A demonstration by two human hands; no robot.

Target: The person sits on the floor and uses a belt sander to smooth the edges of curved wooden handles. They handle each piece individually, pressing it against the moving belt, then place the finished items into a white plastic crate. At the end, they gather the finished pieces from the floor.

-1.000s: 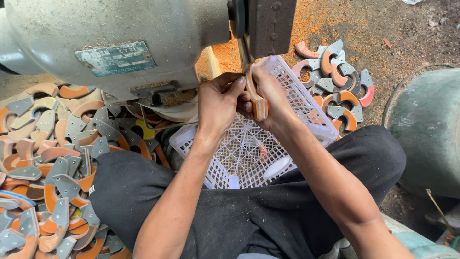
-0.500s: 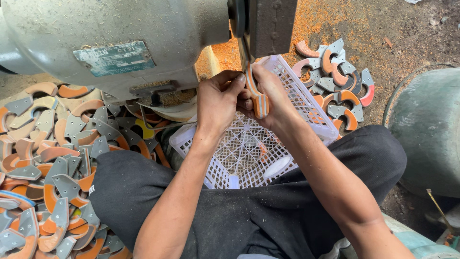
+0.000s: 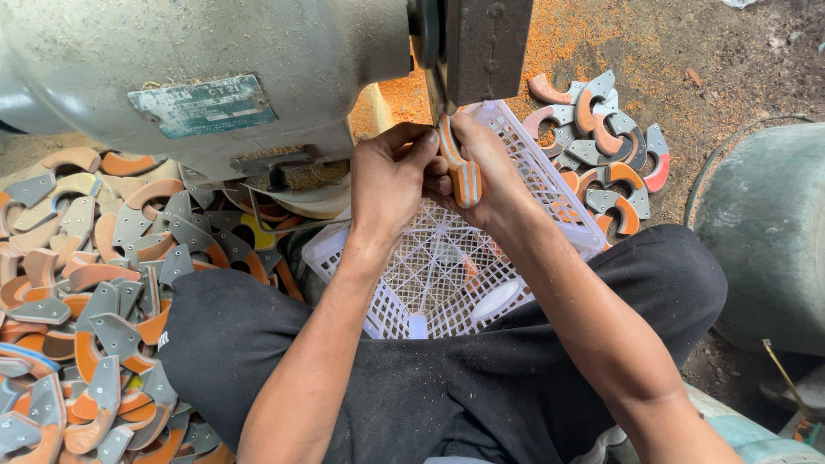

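Under the grey machine (image 3: 215, 77), at its wheel housing (image 3: 485, 47), your two hands meet on one curved piece (image 3: 462, 172), orange and grey in stripes, smooth along its edge. Your left hand (image 3: 391, 176) has its fingers curled together, the tips pressing the top of the piece. Your right hand (image 3: 490, 167) is clamped around the piece from the other side, thumb along it. The upper end of the piece goes up to the housing's lower edge; whether it touches a wheel there is hard to tell, since the housing hides that spot.

Below your hands a white plastic basket (image 3: 533, 172) with a lattice mesh rests on your lap, against your black trousers (image 3: 447, 387). At least one orange bit shows through its mesh.

To your left lies a big heap (image 3: 86, 292) of flat crescent shapes, grey with orange faces, overlapping loosely. A smaller pile (image 3: 601, 146) of the same sits past the basket on your right, on ground dusted with orange powder (image 3: 584, 43).

On the machine's rounded, dull metal body is a rectangular teal plate (image 3: 202, 105), worn. At far right stands a green drum (image 3: 765, 232), rough-skinned.
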